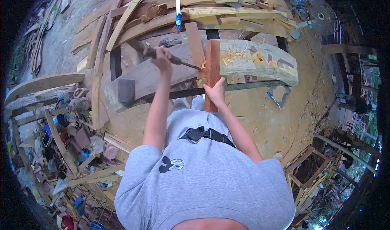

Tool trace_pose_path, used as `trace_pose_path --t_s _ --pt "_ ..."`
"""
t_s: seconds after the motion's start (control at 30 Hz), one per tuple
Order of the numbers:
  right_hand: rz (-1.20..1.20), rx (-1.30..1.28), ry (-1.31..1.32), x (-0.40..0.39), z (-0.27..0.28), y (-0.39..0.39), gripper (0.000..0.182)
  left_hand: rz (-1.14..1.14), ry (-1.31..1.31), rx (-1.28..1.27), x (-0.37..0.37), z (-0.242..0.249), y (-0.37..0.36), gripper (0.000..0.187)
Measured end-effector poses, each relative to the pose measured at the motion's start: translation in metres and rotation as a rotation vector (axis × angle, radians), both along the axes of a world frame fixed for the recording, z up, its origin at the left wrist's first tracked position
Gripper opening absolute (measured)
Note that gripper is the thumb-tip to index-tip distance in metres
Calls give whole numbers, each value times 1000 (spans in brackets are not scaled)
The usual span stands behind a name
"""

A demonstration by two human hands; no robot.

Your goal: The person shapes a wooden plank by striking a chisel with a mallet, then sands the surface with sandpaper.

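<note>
My left hand (163, 59) is closed around the dark handle of a chisel (189, 65). The chisel's long shaft slants down to the right, and its tip meets pale chips beside a reddish-brown wooden board (212, 61). That board lies lengthwise across a thick, weathered timber (156, 61), its near end over my lap. My right hand (215, 92) grips the board's near part, with some fingers hidden beneath or behind it. Another brown board (195, 43) lies just left of it, under the chisel's tip.
Wood chips (231, 56) and small offcuts (258, 58) lie on the timber's right side. A dark block (126, 91) sits at its left end. Long planks (126, 20) are piled beyond, with a handsaw-like white strip (178, 6) among them. A wooden frame (307, 167) stands lower right.
</note>
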State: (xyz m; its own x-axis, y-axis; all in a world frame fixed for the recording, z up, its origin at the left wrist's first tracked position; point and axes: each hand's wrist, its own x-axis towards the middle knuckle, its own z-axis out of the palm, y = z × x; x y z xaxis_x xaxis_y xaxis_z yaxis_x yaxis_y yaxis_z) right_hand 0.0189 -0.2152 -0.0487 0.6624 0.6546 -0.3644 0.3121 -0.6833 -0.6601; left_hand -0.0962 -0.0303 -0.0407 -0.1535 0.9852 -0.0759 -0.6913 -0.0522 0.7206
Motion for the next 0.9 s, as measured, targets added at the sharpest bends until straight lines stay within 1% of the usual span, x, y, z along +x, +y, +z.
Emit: trace_pose_path --t_s 0.07,0.1,0.17,0.2,0.27,0.3,0.4,0.47,0.5,0.57,0.6,0.67,0.7,0.73,0.77,0.8,0.83,0.9 --pt "16 -64 13 0 1 1 81 -6 -103 -236 -22 -33 3 19" --pt "10 -64 15 0 2 2 81 -11 -101 -235 -26 -38 1 19" --pt "58 -91 -10 1 4 1 83 127 -100 -327 -31 -48 -5 22" --pt "55 -93 -10 4 2 0 83 124 -99 -329 -28 -47 -6 22" --pt "61 -111 -33 5 -1 0 81 176 -202 -368 -28 -44 -6 24" --pt "66 -110 -30 5 2 0 81 181 -201 -367 -28 -39 -6 24" --pt "62 -97 16 8 7 1 81 158 -149 -355 -23 -24 -6 23" --pt "72 -110 38 11 3 0 83 100 -142 -272 -21 -12 -6 22" --pt "69 -110 41 12 -2 -1 83 97 -138 -273 -21 -9 -5 22" --pt "76 -77 35 13 -10 -3 85 93 -289 -226 -22 -2 0 22" --pt "73 -78 39 13 -9 -3 85 90 -286 -227 -22 2 1 22" --pt "77 -89 40 14 -7 -2 77 39 -404 -211 -22 11 3 22" --pt "77 -87 41 14 -7 -3 77 13 -347 -173 -21 14 2 23" --pt "87 -69 19 14 -8 -3 82 13 -345 -172 -21 14 1 23" --pt "99 -51 -3 13 -9 -4 86 -26 -246 -90 -21 15 -1 23" --pt "99 -49 -1 13 -9 -4 86 -65 -146 -9 -21 15 -3 24" --pt "100 -39 -6 13 -9 -5 86 -64 -143 -7 -20 15 -5 24" --pt "103 -28 -9 13 -7 -4 86 -58 -16 90 -16 18 -11 25"
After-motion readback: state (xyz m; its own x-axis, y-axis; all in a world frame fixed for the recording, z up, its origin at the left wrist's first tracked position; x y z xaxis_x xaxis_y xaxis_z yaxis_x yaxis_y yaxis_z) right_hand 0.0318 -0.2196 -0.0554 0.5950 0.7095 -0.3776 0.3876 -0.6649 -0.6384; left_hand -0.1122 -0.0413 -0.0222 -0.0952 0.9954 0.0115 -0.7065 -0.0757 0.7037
